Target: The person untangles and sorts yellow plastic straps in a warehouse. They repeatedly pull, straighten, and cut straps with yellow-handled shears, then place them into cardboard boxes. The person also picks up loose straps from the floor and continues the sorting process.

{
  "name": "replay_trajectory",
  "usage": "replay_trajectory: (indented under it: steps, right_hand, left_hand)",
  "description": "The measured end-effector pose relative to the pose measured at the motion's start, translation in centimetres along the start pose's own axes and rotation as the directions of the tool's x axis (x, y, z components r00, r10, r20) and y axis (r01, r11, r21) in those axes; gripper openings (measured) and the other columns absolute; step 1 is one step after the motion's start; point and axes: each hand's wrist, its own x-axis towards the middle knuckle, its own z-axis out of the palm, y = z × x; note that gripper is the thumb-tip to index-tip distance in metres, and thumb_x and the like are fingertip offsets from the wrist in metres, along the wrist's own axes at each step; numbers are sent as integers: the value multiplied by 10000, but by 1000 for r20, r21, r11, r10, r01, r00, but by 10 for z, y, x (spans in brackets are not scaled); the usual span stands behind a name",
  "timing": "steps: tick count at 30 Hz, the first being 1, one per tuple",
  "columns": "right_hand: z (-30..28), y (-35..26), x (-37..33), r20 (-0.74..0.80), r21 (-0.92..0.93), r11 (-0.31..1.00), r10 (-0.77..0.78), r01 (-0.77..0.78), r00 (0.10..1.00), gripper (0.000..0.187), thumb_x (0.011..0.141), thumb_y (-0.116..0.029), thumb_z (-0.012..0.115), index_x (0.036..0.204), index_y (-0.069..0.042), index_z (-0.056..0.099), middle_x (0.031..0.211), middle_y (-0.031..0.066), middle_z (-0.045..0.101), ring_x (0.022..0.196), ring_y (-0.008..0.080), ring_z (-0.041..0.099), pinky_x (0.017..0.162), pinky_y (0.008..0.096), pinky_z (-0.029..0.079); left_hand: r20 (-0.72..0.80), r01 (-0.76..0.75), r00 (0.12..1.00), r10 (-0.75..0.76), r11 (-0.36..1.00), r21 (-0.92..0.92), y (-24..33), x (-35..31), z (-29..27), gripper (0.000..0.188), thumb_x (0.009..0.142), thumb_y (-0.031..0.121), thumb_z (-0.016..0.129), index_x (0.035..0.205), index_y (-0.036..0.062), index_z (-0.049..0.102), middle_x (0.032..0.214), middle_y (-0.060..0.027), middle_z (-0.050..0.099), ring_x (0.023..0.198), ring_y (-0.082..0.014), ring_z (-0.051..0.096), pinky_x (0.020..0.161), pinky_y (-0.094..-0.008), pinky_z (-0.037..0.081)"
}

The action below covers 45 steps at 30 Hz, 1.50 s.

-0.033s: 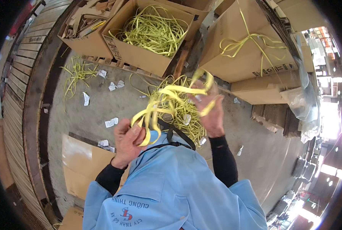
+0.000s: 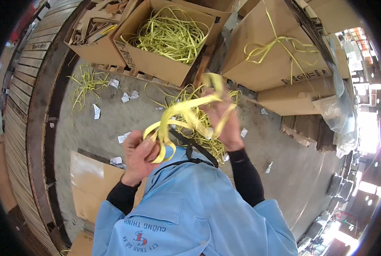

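My left hand [image 2: 140, 157] pinches looped yellow plastic strapping [image 2: 170, 115] in front of my blue shirt. The loops stretch up and across to my right hand [image 2: 225, 123], which is closed around the other part of them; its fingers are blurred and partly covered by the bands. Under my hands a tangled heap of the same strapping [image 2: 218, 150] lies on the floor, partly hidden by my right hand and the held loops.
A cardboard box [image 2: 154, 66] full of yellow strapping stands ahead, beside a box of cardboard scraps [image 2: 94, 51]. A tall carton [image 2: 246, 64] is ahead right. Paper scraps [image 2: 97, 112] and a smaller strapping tangle [image 2: 88, 83] lie leftward. A flat cardboard sheet [image 2: 86, 183] is near left.
My right hand has shifted a little left, bringing the strapping with it and uncovering a paper scrap on the floor. The left hand has moved slightly left, keeping its pinch.
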Motion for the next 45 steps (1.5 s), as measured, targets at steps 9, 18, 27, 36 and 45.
replay_trajectory:
  steps: [9, 18, 27, 36, 45]
  right_hand:
    - [66, 36, 7, 517, -585, 783, 158, 213, 841, 455, 798, -168, 773, 1201, -21, 623, 1219, 159, 604, 1062, 325, 615, 931, 385, 499]
    - [-48, 9, -31, 459, -765, 526, 40, 372, 888, 338, 837, 3, 676, 1170, -58, 672, 1318, 163, 587, 1166, 285, 597, 955, 379, 495]
    - [-273, -127, 14, -589, -614, 788, -487, 35, 645, 233, 967, -290, 556, 890, -81, 625, 703, -31, 457, 574, 92, 396, 498, 263, 316]
    - [-487, -257, -113, -911, -394, 905, -361, -163, 199, 316, 922, -301, 556, 916, -27, 714, 683, 21, 599, 476, 134, 485, 450, 278, 365]
    - [-192, -187, -8, 8, -873, 487, -76, 44, 997, 224, 917, -25, 579, 1113, 7, 683, 916, 17, 707, 837, 72, 607, 751, 245, 500]
  left_hand:
    - [-134, -532, 566, 813, 485, 694, 142, -10, -95, 406, 884, 24, 619, 1278, 47, 527, 1253, -157, 554, 1056, -258, 603, 884, -372, 532]
    - [22, -53, 849, 528, 44, 998, 220, -76, -88, 435, 859, -22, 683, 1259, 43, 527, 1067, -63, 598, 943, -160, 586, 846, -268, 496]
    - [-268, 340, 884, 384, -133, 931, 230, -71, -296, 221, 939, 141, 576, 821, -20, 482, 735, 19, 381, 703, -90, 353, 590, -270, 292]
    - [-704, 747, 357, 615, 265, 610, 225, -272, -468, 383, 813, 169, 649, 1076, -95, 564, 912, -138, 586, 802, -240, 524, 732, -395, 445]
    - [74, -69, 965, 252, -28, 997, 73, 63, -134, 896, 760, 47, 725, 1524, 47, 257, 1575, -139, 282, 1452, -255, 267, 1196, -417, 178]
